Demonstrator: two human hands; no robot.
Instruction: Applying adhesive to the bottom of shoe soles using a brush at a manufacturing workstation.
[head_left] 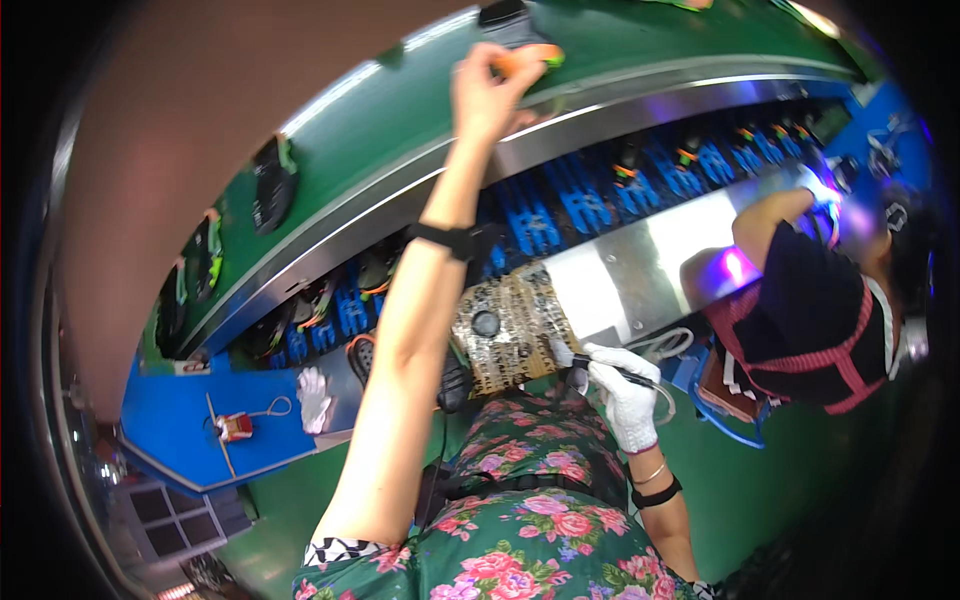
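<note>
Stretched far forward, my bare left hand (pixel 485 92) is closed on the orange end of a dark shoe (pixel 512 30) at the green conveyor belt (pixel 620 38). Bright green also shows at that end. Close to my body, my right hand (pixel 624 400) wears a white glove and is closed around a slim black pen-like tool (pixel 640 379). The tool's tip points left, beside the tape-covered patch (pixel 510 325) of the bench. A small dark round thing (pixel 485 322) sits on that patch. Another dark shoe (pixel 454 385) is partly hidden beside my left forearm.
More shoes (pixel 272 185) lie on the belt at left. Below its metal edge runs a row of blue racks (pixel 585 205), some bearing shoes. A loose white glove (pixel 314 398) lies on the blue table (pixel 180 415). At right, a co-worker (pixel 810 310) leans over the metal bench (pixel 690 225).
</note>
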